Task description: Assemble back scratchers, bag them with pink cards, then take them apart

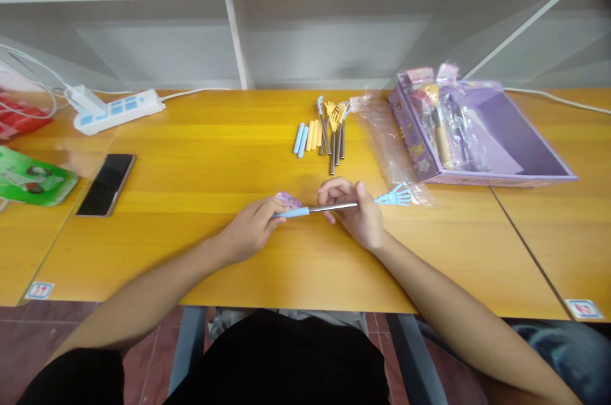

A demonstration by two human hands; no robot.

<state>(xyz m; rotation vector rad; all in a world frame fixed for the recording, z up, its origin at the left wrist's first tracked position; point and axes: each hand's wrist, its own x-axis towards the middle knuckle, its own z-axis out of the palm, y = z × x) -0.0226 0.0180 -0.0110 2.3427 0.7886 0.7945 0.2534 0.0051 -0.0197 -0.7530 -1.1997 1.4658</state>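
the left hand [252, 227] is clenched on the blue handle [293, 212] of a back scratcher [322, 208], its metal rod [337, 206] running toward three o'clock, apparently for support at the half-curled right hand [360, 220], though whether those fingers grip it cannot be told.

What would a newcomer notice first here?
Probably the purple box at the right, with plastic-wrapped things inside. Next, at the centre, the left hand gripping a blue-handled rod that reaches the right hand. Beyond them, blue and yellow sticks lie beside metal rods with hand-shaped tops.
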